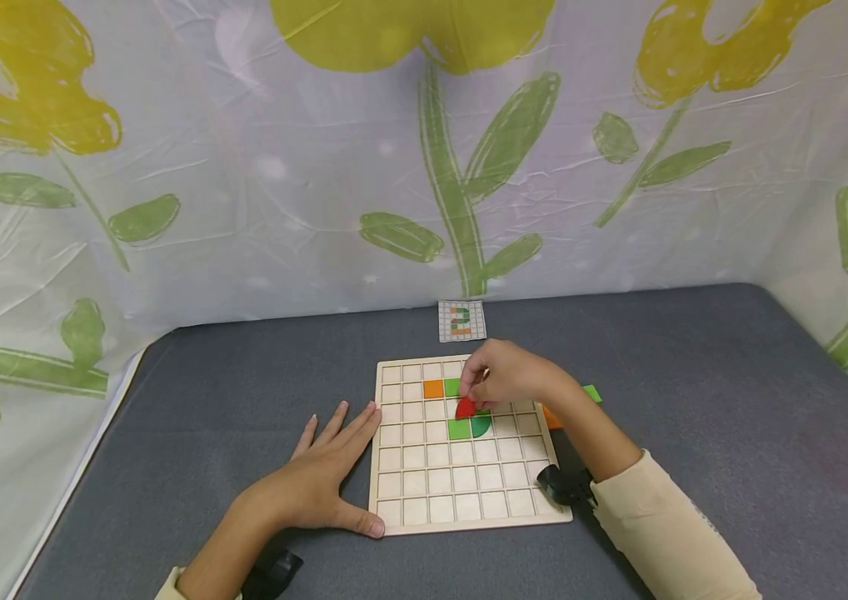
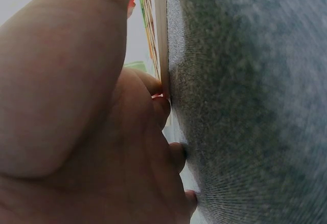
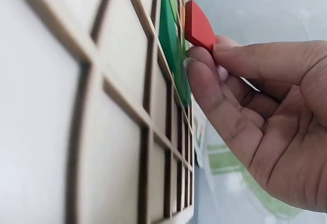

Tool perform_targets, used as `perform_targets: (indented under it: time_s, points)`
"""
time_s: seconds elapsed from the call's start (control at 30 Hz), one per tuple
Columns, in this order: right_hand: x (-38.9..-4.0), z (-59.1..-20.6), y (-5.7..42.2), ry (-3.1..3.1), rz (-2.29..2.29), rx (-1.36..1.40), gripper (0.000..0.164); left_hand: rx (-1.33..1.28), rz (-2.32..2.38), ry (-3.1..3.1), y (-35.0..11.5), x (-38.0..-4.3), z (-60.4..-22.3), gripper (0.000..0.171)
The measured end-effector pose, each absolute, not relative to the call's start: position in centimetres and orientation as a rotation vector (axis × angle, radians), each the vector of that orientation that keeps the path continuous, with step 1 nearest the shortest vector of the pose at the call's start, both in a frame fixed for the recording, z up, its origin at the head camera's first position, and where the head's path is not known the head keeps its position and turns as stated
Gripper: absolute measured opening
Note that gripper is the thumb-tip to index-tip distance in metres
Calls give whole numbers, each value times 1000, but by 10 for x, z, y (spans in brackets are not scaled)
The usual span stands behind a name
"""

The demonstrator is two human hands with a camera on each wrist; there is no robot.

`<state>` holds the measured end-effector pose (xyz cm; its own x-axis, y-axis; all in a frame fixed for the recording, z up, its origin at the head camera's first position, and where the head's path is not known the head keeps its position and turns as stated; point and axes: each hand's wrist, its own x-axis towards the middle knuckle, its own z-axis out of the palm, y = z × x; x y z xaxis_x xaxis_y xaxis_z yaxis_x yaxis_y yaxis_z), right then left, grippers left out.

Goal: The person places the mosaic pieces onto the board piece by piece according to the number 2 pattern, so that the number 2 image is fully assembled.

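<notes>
My right hand point(image 1: 510, 372) pinches a red quarter-circle block point(image 3: 199, 25) between thumb and fingertips, over the upper middle of a wooden grid board point(image 1: 424, 483). In the right wrist view, the block is tilted and close to the board's face. An orange square point(image 1: 433, 389) and a green square point(image 1: 452, 387) lie in an upper row. Lower down, a light green square point(image 1: 459, 429) adjoins a dark green rounded piece point(image 1: 481, 426); the right hand partly covers this area. With fingers spread, my left hand point(image 1: 319, 479) rests on the table, thumb and fingertips at the board's left edge.
Behind the board lies a small card point(image 1: 461, 322) printed with a coloured grid figure. Right of the board, an orange piece point(image 1: 552, 418) and a green piece point(image 1: 592, 393) are partly hidden by the right forearm. A flowered curtain point(image 1: 304, 208) closes off the grey table's back.
</notes>
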<state>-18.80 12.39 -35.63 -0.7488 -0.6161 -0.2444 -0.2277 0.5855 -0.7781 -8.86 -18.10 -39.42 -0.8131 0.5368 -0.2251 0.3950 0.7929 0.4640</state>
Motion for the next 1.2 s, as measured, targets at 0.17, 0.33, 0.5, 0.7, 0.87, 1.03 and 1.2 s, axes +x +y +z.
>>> perform_targets:
  time_s: [0.17,0.33,0.5,0.7,0.87,1.03,1.2]
  points:
    - [-182,-357,114,2328,-1021,-720,17,710,576,2637,-181,-89,-394,136]
    - [-176,-358,105,2366,-986,-824,18,705,578,2634,-181,-88,-394,136]
    - [-171,-359,98,2402,-986,-889,17,700,582,2629,-181,-88,-393,135]
    - [-168,-363,92,2458,-985,-936,17,711,601,2626,-181,-88,-394,134]
    - [-166,-364,88,2480,-941,-973,18,711,595,2627,-180,-89,-394,134]
    - [-165,-364,85,2484,-844,-1048,17,720,605,2625,-181,-89,-393,134]
    - [-163,-363,86,2494,-790,-1085,16,715,592,2629,-181,-89,-394,134]
